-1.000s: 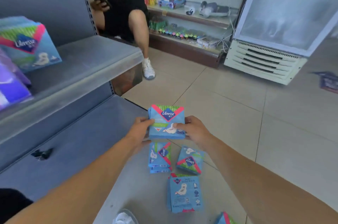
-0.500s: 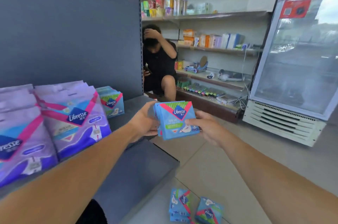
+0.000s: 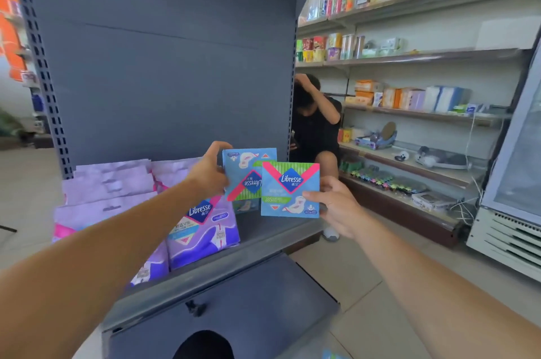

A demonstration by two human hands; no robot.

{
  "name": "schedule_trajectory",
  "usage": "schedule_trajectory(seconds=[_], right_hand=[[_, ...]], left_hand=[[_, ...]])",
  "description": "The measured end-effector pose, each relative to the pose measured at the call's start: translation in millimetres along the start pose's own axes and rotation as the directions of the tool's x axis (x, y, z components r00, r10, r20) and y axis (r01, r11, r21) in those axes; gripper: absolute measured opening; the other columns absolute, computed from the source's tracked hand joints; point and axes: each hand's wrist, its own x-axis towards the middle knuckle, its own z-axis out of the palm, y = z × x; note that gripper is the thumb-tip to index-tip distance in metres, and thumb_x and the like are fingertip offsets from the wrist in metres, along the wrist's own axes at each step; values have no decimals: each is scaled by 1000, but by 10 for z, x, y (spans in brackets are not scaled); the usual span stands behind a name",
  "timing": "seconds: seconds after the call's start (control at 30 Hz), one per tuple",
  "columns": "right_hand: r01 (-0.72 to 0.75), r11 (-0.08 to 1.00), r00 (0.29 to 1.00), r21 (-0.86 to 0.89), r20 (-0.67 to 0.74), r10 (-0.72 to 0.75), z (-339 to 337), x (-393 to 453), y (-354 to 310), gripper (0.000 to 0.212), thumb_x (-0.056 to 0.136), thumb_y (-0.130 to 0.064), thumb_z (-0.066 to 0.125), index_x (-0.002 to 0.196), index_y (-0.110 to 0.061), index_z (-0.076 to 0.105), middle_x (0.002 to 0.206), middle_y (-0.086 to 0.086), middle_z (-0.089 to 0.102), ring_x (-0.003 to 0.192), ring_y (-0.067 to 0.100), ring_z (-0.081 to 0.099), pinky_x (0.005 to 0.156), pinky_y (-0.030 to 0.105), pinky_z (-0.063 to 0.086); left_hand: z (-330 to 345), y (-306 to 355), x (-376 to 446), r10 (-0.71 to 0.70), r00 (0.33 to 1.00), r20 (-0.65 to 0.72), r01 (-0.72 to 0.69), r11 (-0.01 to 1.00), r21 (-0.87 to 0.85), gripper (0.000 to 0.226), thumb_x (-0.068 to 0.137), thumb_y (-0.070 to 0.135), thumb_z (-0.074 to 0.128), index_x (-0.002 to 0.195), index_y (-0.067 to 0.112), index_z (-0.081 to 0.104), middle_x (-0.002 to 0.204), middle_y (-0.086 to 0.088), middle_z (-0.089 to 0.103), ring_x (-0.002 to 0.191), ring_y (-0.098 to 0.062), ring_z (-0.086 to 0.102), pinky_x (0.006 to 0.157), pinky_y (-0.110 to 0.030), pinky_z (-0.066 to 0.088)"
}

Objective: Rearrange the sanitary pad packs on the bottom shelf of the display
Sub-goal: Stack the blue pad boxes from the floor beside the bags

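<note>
Each hand's grip [image 3: 209,172] [image 3: 336,206] on 1 pack [image 3: 244,174] [image 3: 289,190]

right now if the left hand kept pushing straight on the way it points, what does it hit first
Probably the grey back panel of the display. The left hand grips an upside-down blue pack above the purple packs; nothing shows between pack and panel, though depth is unclear.

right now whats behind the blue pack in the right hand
Behind the blue pack in the right hand, a second blue pack, upside down, held by the left hand. Its right part is covered.
</note>
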Motion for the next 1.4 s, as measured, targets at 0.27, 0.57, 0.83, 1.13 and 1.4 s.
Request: schedule_trajectory(seconds=[0.27,0.57,0.83,1.13,1.4], right_hand=[[-46,991,997,-129,-60,38,-31,421,265,38,84,2,70,117,-12,56,112,10,69,98,25,69,85,45,57],[-88,976,995,-201,-54,78,426,1157,773,30,86,3,67,111,-9,55,115,10,67,98,23,65,72,32,54],[-92,954,996,-287,-35,86,776,1535,1164,28,89,3,61,109,-14,53,111,11,66,92,23,63,83,41,52],[-62,892,983,-447,-181,-22,960,1765,1222,26,91,-12,65,114,-16,55,105,5,64,95,24,63,66,29,50],[-190,978,944,-86,-288,158,848,1679,1032,8,92,-15,61,98,-11,60,102,12,68,88,23,64,83,37,56]], left_hand=[[-362,2,323,33,986,-166,12,966,259,70,77,-8,63,125,36,38,101,-15,63,89,-34,67,66,-53,60],[-216,-94,725,70,991,-111,-30,943,330,65,77,-5,64,126,30,38,99,-12,64,82,-29,65,58,-39,59],[-78,-335,895,91,995,-47,-68,929,364,64,77,-4,65,126,28,37,99,-11,64,86,-28,64,69,-45,60],[-62,-370,947,83,996,-19,-71,935,348,64,80,-4,66,128,26,36,98,-8,63,90,-27,65,70,-44,61],[58,-419,897,73,997,-17,-64,944,323,63,80,-5,65,125,27,36,99,-9,63,90,-28,66,67,-49,60]])
